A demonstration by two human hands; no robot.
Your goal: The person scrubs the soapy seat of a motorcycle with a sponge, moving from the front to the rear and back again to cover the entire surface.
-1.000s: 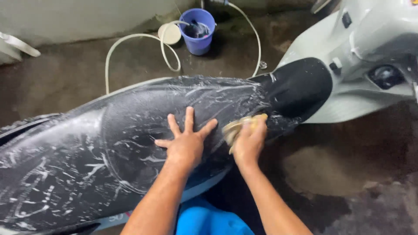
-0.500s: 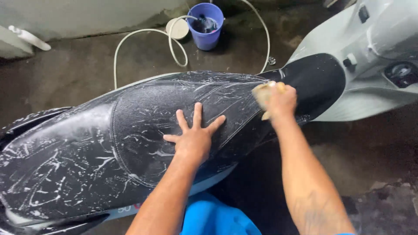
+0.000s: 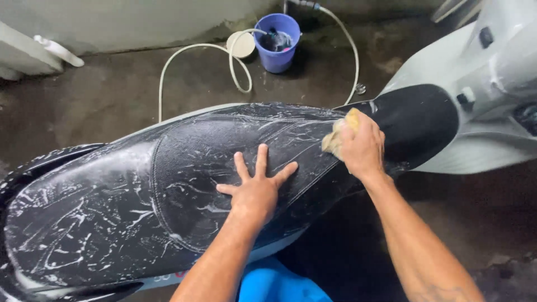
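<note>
A black scooter seat (image 3: pixel 140 196) covered in soapy streaks fills the middle of the view. My left hand (image 3: pixel 255 188) lies flat on the seat with its fingers spread. My right hand (image 3: pixel 361 146) grips a yellow sponge (image 3: pixel 337 137) and presses it against the seat near its front end. The scooter's pale grey body (image 3: pixel 481 72) rises at the right.
A blue bucket (image 3: pixel 278 34) stands on the wet concrete floor at the back, with a white hose (image 3: pixel 196 56) looping beside it and a round white lid (image 3: pixel 241 44) next to it. A white pipe (image 3: pixel 59 51) lies at the far left by the wall.
My right hand has moved the sponge from the middle of the seat toward its front end, then slightly back. The left hand stays flat on the seat.
</note>
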